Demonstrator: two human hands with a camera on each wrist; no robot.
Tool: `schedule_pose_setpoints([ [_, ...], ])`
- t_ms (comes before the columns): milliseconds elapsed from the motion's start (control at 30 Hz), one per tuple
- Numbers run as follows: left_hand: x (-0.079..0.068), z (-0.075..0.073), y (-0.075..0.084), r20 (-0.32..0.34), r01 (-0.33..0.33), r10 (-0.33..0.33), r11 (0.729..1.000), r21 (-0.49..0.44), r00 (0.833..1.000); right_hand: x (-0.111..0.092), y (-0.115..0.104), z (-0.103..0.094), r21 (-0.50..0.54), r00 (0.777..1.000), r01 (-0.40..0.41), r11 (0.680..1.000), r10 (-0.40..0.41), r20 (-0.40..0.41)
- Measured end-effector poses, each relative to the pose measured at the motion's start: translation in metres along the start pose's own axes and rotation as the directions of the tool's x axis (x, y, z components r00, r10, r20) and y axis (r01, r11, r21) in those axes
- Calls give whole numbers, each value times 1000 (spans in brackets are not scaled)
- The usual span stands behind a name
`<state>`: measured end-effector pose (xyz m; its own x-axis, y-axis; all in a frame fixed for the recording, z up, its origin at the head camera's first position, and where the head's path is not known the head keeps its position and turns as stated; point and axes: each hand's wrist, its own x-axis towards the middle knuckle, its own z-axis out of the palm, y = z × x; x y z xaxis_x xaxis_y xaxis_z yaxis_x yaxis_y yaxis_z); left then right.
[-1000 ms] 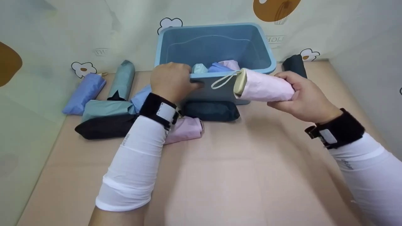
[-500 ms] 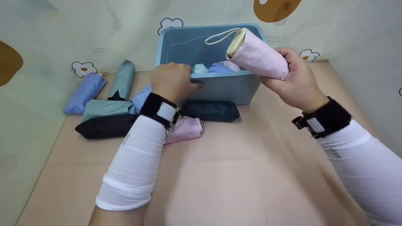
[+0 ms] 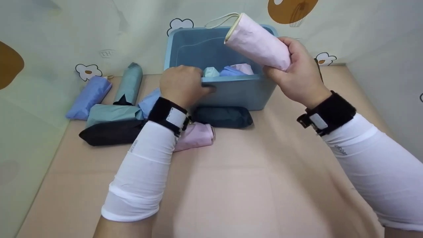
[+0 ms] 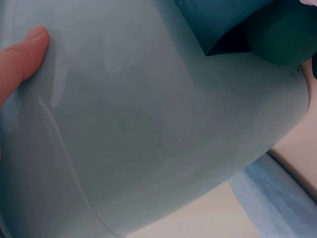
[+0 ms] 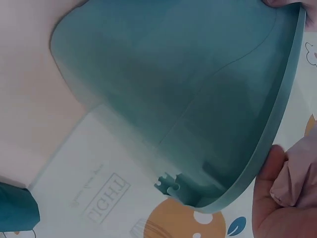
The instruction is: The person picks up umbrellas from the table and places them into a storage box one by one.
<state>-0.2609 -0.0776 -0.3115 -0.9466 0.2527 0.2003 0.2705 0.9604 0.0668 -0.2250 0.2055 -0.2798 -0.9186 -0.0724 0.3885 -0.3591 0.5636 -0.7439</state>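
Pink umbrella (image 3: pixel 259 43) lifted higher, long axis slanting, looped end (image 3: pixel 233 28) up-left, right hand (image 3: pixel 299 74) clamped round it, left hand (image 3: pixel 182 84) gripping bin (image 3: pixel 239 94)

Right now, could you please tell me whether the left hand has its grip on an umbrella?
No, in the head view the left hand has its grip on the near rim of the blue plastic bin.
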Motion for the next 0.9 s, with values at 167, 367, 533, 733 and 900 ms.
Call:
schedule_pose_setpoints([
  [167, 0, 0, 0, 2, -7, 7, 1000, -4, 1000, 7, 3, 4, -4, 999, -39, 999, 39, 13],
  [367, 0, 1, -1, -15, -14, 14, 1000, -6, 1000, 13, 9, 6, -37, 997, -71, 997, 71, -15],
  [533, -1, 2, -1, -31, -15, 15, 1000, 4, 999, 13, 11, 6, -51, 998, -66, 997, 67, 17],
  [733, 0, 1, 0, -22, -11, 11, 1000, 10, 1000, 11, 12, 5, -78, 997, -74, 994, 76, 26],
  [900, 0, 0, 0, -13, -9, 9, 1000, 20, 1000, 12, 10, 5, -98, 993, -104, 990, 108, 38],
])
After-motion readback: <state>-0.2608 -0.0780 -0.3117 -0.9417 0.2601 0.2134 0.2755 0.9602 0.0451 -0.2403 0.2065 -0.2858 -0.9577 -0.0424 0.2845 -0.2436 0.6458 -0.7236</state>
